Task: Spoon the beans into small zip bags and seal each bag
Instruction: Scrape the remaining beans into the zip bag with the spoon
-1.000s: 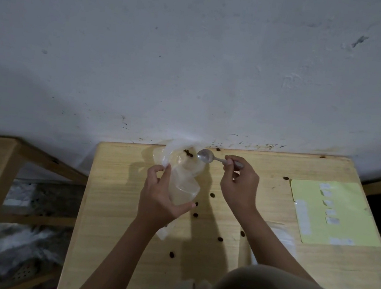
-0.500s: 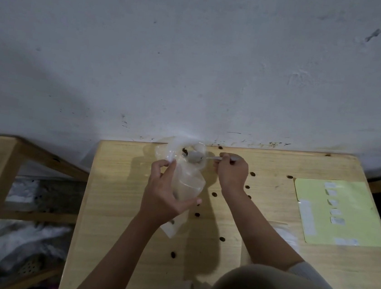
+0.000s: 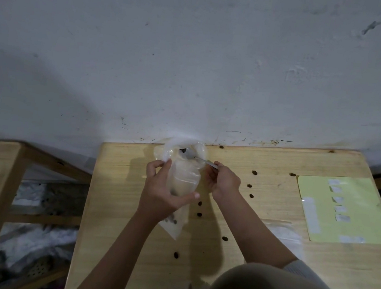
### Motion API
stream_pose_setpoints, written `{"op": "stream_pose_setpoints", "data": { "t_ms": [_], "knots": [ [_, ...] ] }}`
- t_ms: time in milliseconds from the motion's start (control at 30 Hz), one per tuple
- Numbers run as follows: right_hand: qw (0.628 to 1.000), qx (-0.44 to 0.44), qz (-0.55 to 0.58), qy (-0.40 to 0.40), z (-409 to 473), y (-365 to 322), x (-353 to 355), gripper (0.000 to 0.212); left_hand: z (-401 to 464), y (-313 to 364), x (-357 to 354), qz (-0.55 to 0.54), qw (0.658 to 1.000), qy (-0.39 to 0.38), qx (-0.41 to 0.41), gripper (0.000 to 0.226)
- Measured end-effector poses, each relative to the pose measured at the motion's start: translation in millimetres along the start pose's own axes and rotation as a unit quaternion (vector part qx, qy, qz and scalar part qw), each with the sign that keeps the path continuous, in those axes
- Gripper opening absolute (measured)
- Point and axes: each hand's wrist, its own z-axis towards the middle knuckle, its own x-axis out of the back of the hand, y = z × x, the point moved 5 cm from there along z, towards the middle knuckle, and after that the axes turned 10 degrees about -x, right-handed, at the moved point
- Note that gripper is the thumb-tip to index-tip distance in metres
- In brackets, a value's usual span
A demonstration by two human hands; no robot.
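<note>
Grey plaster wall behind; pale wooden surface (image 3: pixel 267 253) pushed against it. I see the left hand (image 3: pixel 164 190) gripping a clear zip bag (image 3: pixel 184 177) upright above the surface, fingers curled round its middle, mouth held open near the wall. A few beans (image 3: pixel 171 220) sit in the bag's lower corner below the hand. Right hand (image 3: pixel 224 184) pinches the handle of a metal spoon (image 3: pixel 189 155), its bowl inside the bag's mouth. Loose beans (image 3: pixel 199 214) lie scattered on the surface. Yellow-green sheet (image 3: pixel 348 210) with small white labels lies to the right, well apart.
</note>
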Motion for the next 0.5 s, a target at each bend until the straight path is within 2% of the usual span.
{"op": "stream_pose_setpoints", "data": {
  "t_ms": [200, 367, 500],
  "knots": [
    [0.999, 0.037, -0.034, -0.017, 0.6, -3.4, 6.7, 0.017, 2.4, 1.2, 4.0, 0.008, 1.000, -0.010, 0.008, 0.126],
    [0.999, 0.040, -0.007, -0.007, -2.5, -13.3, 12.7, 0.013, 1.6, 8.4, 8.7, 0.039, 0.999, -0.015, -0.012, 0.120],
    [0.995, 0.087, -0.037, -0.022, -8.6, -18.7, 15.9, 0.016, -0.3, 12.5, 10.2, 0.042, 0.999, -0.012, -0.011, 0.118]
  ]
}}
